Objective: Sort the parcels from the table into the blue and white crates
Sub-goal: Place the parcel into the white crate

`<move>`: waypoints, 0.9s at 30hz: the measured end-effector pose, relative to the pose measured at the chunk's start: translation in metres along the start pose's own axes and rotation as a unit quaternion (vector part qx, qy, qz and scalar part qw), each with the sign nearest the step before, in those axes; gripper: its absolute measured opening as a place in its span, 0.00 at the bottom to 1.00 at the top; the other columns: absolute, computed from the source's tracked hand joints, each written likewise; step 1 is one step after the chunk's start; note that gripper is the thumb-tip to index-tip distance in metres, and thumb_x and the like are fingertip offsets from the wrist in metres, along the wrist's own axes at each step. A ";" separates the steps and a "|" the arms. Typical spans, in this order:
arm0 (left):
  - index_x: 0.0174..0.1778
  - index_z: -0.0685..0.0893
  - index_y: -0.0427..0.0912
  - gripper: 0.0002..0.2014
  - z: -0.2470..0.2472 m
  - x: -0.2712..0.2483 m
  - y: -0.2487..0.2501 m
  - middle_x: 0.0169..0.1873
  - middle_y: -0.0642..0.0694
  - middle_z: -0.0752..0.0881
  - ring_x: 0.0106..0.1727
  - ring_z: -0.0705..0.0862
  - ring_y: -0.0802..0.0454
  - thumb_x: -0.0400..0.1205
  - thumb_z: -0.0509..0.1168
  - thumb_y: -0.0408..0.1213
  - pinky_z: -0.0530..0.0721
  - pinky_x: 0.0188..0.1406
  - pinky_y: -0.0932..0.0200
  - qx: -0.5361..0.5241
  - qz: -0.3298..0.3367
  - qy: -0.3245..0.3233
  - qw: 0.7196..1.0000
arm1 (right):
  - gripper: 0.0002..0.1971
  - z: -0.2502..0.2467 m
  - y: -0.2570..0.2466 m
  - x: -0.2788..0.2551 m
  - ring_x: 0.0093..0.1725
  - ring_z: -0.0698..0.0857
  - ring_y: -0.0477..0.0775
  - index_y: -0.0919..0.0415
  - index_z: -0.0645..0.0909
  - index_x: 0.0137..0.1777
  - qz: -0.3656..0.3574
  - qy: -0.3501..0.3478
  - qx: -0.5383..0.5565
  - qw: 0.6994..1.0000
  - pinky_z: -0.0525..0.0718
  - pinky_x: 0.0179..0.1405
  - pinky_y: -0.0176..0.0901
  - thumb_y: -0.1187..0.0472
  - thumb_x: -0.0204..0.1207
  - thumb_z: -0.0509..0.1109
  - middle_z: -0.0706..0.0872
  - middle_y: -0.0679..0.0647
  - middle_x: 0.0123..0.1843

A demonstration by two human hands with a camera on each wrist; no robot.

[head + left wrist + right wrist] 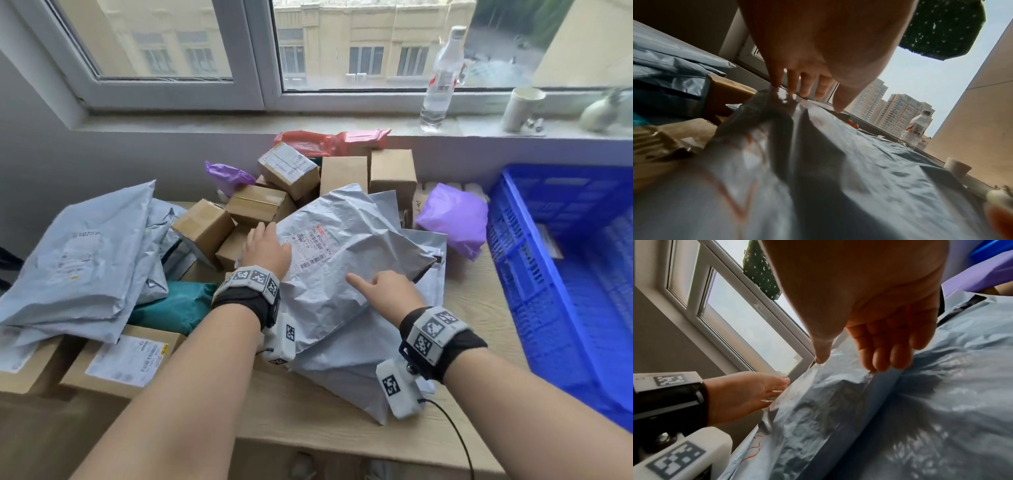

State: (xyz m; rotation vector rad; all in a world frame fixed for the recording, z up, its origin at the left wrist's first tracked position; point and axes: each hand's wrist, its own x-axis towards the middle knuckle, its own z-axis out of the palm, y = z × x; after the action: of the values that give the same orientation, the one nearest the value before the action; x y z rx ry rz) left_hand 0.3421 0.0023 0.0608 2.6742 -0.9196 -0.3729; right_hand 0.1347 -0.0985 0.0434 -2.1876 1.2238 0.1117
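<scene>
- A pale wooden bench [342, 411] is standing under a window, with a water bottle [440, 78] and a cup [520, 108] sitting on the sill behind it.
- Parcels are lying heaped across the bench: brown boxes [260, 202] toward the back edge, a stack of grey bags [85, 253] at the left edge, a purple bag [452, 219] near the right edge.
- The blue crate [565, 274] is standing just off the bench's right edge; the white crate is not showing in any view.
- The big grey mailer bag [342, 260] is lying on top of the heap in the middle of the bench, directly ahead of both hands, its long axis running from the front edge toward the back right.
- The left hand [269, 248] is resting on the bag's far left corner beside the label, fingers fairly straight, fingertips [777, 84] touching the plastic; it is not plainly gripping.
- The right hand [387, 291] is sitting on the bag's near middle, thumb stretched out leftward, the other fingers [884, 360] bending down onto a raised fold; whether they are pinching it I cannot tell.
- Judging from the layout, the right hand is nearer the blue crate, so the bag would be travelling rightward across the bench, with the floppy length needing support from both hands.
</scene>
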 end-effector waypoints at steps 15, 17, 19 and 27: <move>0.58 0.83 0.38 0.20 -0.008 0.017 -0.027 0.58 0.37 0.85 0.59 0.81 0.36 0.86 0.55 0.50 0.78 0.57 0.49 -0.040 0.015 -0.019 0.999 | 0.15 0.035 -0.035 -0.003 0.54 0.84 0.62 0.56 0.76 0.46 0.071 0.044 0.102 0.991 0.81 0.51 0.50 0.44 0.77 0.67 0.86 0.60 0.55; 0.50 0.83 0.39 0.14 -0.014 0.013 -0.032 0.51 0.40 0.86 0.54 0.82 0.39 0.85 0.56 0.45 0.76 0.49 0.53 -0.100 0.001 -0.023 0.995 | 0.09 0.032 -0.038 -0.003 0.51 0.84 0.62 0.55 0.74 0.37 0.063 0.066 0.131 0.987 0.79 0.47 0.48 0.54 0.77 0.67 0.87 0.61 0.49; 0.48 0.84 0.41 0.11 -0.020 0.008 -0.036 0.46 0.43 0.86 0.51 0.82 0.41 0.82 0.59 0.43 0.76 0.47 0.54 -0.128 -0.011 -0.030 0.991 | 0.12 0.024 -0.041 -0.004 0.45 0.82 0.60 0.56 0.72 0.33 0.056 0.092 0.150 0.983 0.74 0.40 0.45 0.61 0.77 0.67 0.84 0.57 0.42; 0.21 0.75 0.42 0.18 -0.021 -0.016 -0.053 0.22 0.44 0.78 0.31 0.76 0.43 0.75 0.67 0.44 0.72 0.35 0.55 -0.225 -0.055 -0.099 0.968 | 0.03 -0.005 -0.047 -0.003 0.48 0.81 0.62 0.60 0.78 0.47 0.007 0.158 0.113 0.981 0.76 0.46 0.48 0.64 0.83 0.64 0.84 0.60 0.49</move>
State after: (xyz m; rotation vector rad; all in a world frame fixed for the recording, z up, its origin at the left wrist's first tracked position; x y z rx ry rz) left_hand 0.3661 0.0565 0.0645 2.2997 -0.6410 -0.7846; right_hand 0.1692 -0.0811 0.0711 -2.0484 1.3478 -0.3652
